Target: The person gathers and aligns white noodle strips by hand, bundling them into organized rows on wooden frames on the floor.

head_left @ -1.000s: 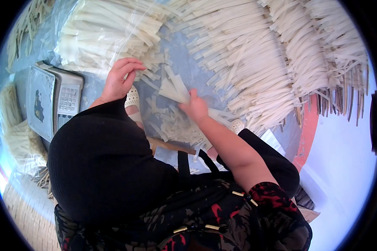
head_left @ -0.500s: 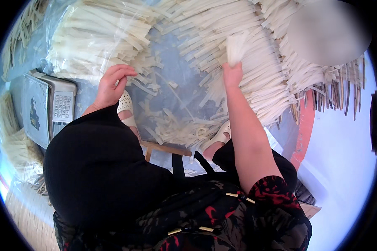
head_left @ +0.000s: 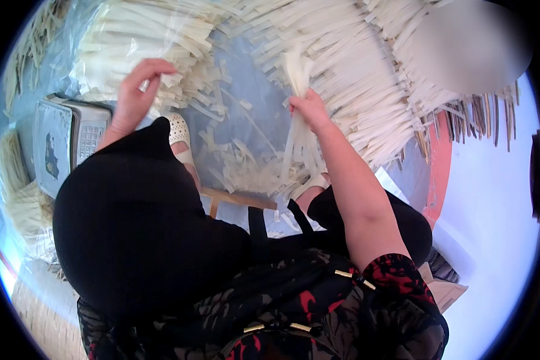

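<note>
Pale cream, ribbon-like dried strips lie in layered heaps. My right hand (head_left: 311, 111) is closed round a bunch of these strips (head_left: 297, 69); its fanned ends stick up beyond the fingers, and more strips hang below the hand. Under and beside it spreads the larger heap of strips (head_left: 348, 90). Over the near edge of the left heap (head_left: 144, 36), which lies partly on clear plastic film, hovers my left hand (head_left: 139, 96). Its fingers are bent, with a gap to the thumb and nothing seen between them.
A grey scale with a keypad (head_left: 90, 141) stands at the left. Loose scraps of strip (head_left: 252, 171) litter the floor between my cream shoes. A wooden stool edge (head_left: 237, 199) shows in front of me. Brown stalks (head_left: 492, 123) jut out at the right, near a red band (head_left: 440, 174).
My right hand has moved left and slightly nearer with the bunch of strips, which now trails below it. My left hand has shifted left and farther away.
</note>
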The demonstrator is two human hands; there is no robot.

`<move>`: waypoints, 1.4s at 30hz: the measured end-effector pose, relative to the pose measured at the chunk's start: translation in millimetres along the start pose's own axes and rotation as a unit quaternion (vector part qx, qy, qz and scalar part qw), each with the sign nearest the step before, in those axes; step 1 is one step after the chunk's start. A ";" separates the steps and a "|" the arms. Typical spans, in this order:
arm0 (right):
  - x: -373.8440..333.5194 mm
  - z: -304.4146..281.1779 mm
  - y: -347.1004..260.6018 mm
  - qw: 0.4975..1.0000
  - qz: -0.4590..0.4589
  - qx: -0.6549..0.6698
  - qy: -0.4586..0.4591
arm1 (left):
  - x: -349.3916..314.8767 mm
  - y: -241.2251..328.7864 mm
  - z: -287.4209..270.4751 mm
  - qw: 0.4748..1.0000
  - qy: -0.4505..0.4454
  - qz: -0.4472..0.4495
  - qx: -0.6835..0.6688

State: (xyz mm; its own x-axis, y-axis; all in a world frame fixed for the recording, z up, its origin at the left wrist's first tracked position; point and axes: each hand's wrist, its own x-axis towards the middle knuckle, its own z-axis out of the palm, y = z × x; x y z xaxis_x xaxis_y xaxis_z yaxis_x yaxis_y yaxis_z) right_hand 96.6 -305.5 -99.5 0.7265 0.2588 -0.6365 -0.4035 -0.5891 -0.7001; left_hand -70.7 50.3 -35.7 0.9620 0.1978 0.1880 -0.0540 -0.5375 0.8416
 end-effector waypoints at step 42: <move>-242.1 -65.0 -183.1 0.929 -0.299 0.209 -0.057 | -16.7 276.4 75.6 0.762 -0.202 -0.228 -0.572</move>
State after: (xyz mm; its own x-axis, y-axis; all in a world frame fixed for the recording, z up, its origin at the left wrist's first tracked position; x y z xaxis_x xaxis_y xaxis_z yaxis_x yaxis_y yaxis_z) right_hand 30.8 -310.1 203.9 0.8361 0.5380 -0.1072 -0.1448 0.0279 -0.9891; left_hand -81.5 -163.5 155.4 0.9420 -0.2417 -0.2328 0.3346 0.6233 0.7068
